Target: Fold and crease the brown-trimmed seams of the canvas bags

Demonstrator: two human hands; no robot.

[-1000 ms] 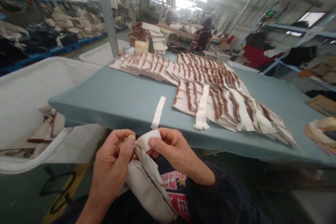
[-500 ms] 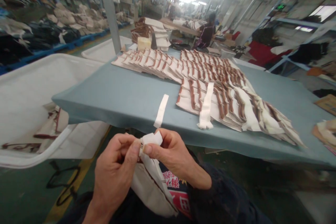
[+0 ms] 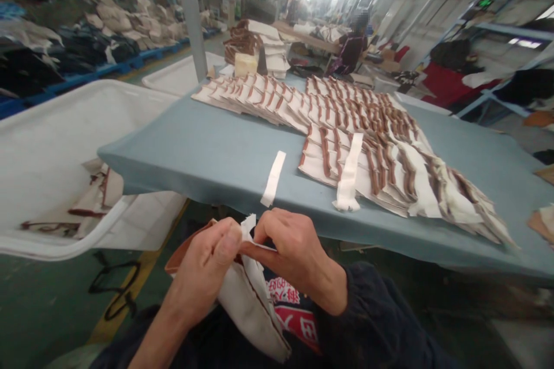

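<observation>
My left hand (image 3: 205, 268) is closed on a cream-and-brown fabric piece (image 3: 255, 314), which hangs below the fingers in front of my body. A brown part of it shows behind that hand. Opposite, my right hand (image 3: 298, 253) pinches a white strip (image 3: 248, 226) against the top edge of the fabric, close to the left fingertips. The fingers hide most of where strip and fabric meet. Just past my hands, a loose white strip (image 3: 273, 179) lies near the front edge of the table (image 3: 173, 150).
Overlapping rows of cream-and-brown pieces (image 3: 268, 95) cover much of the table. Another white strip (image 3: 350, 176) lies over the near row. To the left stands a white bin (image 3: 86, 225) with some pieces inside. Farther back, a person (image 3: 350, 49) is beside another table.
My right hand has turned over, knuckles now upward, and the strip end has shifted toward my left fingers. A brown part now shows behind my left hand. The view has shifted slightly.
</observation>
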